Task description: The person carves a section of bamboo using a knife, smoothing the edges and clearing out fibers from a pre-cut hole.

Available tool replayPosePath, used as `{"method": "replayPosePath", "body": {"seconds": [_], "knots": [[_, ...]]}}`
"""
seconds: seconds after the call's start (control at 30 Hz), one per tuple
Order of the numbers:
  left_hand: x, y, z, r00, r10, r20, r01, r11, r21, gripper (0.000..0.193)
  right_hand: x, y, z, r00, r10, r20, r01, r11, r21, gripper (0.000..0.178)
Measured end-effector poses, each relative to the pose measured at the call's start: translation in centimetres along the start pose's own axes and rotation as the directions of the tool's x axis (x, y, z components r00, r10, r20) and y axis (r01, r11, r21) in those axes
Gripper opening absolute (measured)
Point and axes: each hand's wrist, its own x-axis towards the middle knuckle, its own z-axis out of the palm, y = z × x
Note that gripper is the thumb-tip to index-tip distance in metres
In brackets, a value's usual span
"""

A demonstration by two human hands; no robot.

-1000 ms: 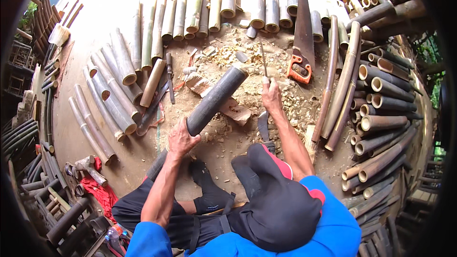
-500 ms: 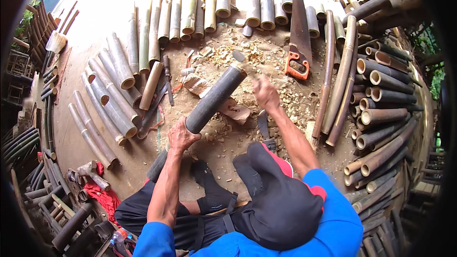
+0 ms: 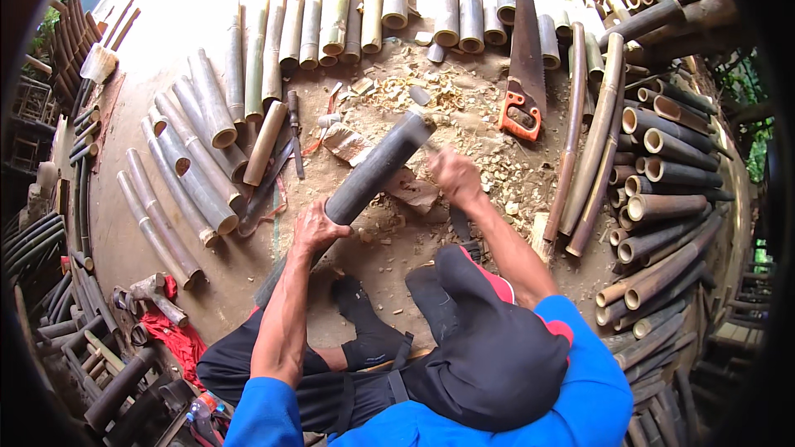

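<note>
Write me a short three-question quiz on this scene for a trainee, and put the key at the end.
1. Multiple choice: what does the left hand grip?
A) a coil of rope
B) a dark bamboo tube
C) a paintbrush
2. True or false: the orange-handled handsaw lies to the right of the dark bamboo tube.
3. Fill in one word, near or far: the right hand is beside the tube's ____ end, as seen from the person.

Key:
1. B
2. True
3. far
</note>
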Motion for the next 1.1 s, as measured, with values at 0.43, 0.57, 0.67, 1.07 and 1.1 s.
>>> {"method": "replayPosePath", "body": {"seconds": [0.43, 0.57, 0.67, 1.07, 1.1], "knots": [[-2.0, 3.8, 3.6, 0.897, 0.232, -0.376, -0.151, 0.961, 0.232, 0.077, 2.1, 11.7, -4.2, 0.771, 0.627, 0.111, -0.608, 0.674, 0.419, 0.054], [-1.7, 1.7, -2.0, 0.933, 0.106, -0.344, -0.048, 0.984, 0.172, 0.066, -1.8, 1.5, -4.5, 0.777, 0.434, 0.456, -0.527, 0.051, 0.848, 0.051], [-2.1, 9.5, -8.4, 0.884, 0.244, -0.399, -0.354, 0.906, -0.230, 0.057, -7.3, 2.6, -6.2, 0.805, 0.298, 0.514, -0.395, -0.378, 0.837, 0.030], [-4.9, 18.2, -19.4, 0.502, 0.223, -0.836, -0.863, 0.195, -0.467, 0.073, -9.7, -6.9, -9.9, 0.804, 0.314, 0.504, -0.499, -0.103, 0.860, 0.048], [-5.1, 17.8, -18.7, 0.506, 0.227, -0.832, -0.861, 0.188, -0.473, 0.073, -9.9, -6.7, -9.5, 0.820, 0.335, 0.465, -0.488, -0.018, 0.873, 0.050]]}}
